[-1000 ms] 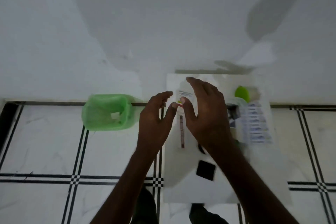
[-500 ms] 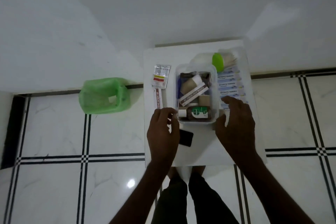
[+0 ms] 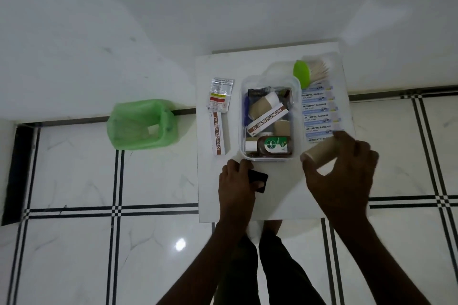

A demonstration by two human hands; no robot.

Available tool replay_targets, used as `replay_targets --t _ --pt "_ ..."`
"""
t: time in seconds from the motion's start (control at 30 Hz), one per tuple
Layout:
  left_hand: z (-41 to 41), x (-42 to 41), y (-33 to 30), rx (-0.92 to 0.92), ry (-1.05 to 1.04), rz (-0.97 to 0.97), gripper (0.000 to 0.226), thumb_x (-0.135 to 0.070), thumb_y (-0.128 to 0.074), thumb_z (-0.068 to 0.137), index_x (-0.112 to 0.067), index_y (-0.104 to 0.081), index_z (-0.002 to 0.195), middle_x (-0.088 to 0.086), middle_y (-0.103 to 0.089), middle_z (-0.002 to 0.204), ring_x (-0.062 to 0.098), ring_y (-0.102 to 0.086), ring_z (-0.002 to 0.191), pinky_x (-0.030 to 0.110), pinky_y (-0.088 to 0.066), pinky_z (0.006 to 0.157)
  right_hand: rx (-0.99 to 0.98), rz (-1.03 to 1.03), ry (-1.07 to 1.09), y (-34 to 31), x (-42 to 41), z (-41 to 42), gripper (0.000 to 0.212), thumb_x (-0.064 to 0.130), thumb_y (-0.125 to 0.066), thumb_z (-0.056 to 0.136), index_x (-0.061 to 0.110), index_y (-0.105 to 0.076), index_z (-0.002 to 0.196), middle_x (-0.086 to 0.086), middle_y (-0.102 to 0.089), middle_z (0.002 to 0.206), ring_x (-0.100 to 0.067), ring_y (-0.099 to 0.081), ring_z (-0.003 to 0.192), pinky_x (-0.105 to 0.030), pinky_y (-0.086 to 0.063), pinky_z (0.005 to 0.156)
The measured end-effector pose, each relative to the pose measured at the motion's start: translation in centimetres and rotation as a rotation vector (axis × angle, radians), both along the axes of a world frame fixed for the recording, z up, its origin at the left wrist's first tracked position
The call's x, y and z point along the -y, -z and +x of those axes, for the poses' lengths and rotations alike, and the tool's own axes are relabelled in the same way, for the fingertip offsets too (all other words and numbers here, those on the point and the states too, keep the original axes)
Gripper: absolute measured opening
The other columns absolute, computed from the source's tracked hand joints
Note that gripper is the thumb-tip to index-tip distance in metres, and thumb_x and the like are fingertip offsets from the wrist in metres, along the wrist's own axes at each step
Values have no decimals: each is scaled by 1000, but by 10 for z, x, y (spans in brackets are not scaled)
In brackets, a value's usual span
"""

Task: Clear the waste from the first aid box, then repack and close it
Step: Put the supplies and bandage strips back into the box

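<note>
The clear plastic first aid box (image 3: 241,116) stands open on a white table (image 3: 272,195). Inside lie a brown Dettol bottle (image 3: 271,146), a povidone-iodine ointment carton (image 3: 267,120) and beige bandage rolls. My right hand (image 3: 344,176) holds a beige bandage roll (image 3: 319,151) just right of the box's near corner. My left hand (image 3: 238,181) rests on a small black square object (image 3: 260,181) in front of the box. Left of the box lie a second ointment carton (image 3: 218,134) and a sachet (image 3: 220,95). Antiseptic bandage strips (image 3: 318,114) lie to the right.
A bin lined with a green bag (image 3: 141,126) sits on the tiled floor left of the table. A green-capped tub of cotton swabs (image 3: 312,73) lies behind the box, with the clear lid (image 3: 280,69) beside it. My legs show below the table edge.
The view has steadied and dropped onto the box. My right hand has picked up a beige bandage roll beside the box. My left hand slid down onto the black square.
</note>
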State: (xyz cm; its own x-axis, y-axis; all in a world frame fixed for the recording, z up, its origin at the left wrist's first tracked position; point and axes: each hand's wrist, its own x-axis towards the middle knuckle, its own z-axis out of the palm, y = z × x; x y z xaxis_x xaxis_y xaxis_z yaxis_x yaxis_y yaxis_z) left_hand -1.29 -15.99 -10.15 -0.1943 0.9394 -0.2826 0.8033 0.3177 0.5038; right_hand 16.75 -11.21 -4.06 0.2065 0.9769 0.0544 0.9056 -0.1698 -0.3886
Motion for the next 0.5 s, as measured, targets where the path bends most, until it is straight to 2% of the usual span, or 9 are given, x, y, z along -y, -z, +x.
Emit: replay_targets --t 0.13,0.2,0.27,0.3,0.4,0.5 --pt "-2 -2 -8 122 -79 -77 30 -31 -75 80 -15 -62 101 2 -55 102 18 -56 92 24 -51 78 -113 190 -39 -37 -15 -32 68 52 -70 76 11 -56 128 -21 -50 117 -32 -45 108 -29 -40 83" --pt "-6 -2 -16 169 -151 -48 22 -30 -73 83 -17 -64 97 -2 -55 98 14 -59 89 20 -53 76 -59 147 -90 -36 -30 -55 68 59 -65 77 14 -56 126 -19 -51 117 -30 -47 107 -33 -41 83" --pt "-13 -2 -27 185 -216 22 17 -28 -74 83 -17 -66 92 -6 -56 93 8 -60 81 5 -43 68 58 50 -103 -26 -43 -77 70 65 -61 75 17 -53 125 -16 -52 115 -31 -48 106 -37 -39 85" --pt "-18 -2 -32 173 -237 58 14 -26 -75 83 -17 -67 89 -7 -55 89 5 -59 76 2 -40 63 89 16 -101 -19 -48 -85 70 65 -61 75 16 -52 124 -15 -53 114 -31 -49 104 -39 -39 85" --pt "-33 0 -45 140 -303 133 12 -24 -76 81 -20 -65 85 -8 -56 84 0 -55 66 4 -38 58 138 -15 -68 -4 -56 -99 66 63 -60 76 11 -53 117 -15 -53 110 -31 -48 100 -41 -38 83" --pt "-46 -1 -53 141 -386 212 13 -23 -77 81 -21 -65 85 -7 -58 81 -1 -57 66 6 -38 58 227 -61 -53 1 -55 -104 69 68 -48 81 5 -56 109 -19 -54 108 -33 -48 97 -42 -36 81"
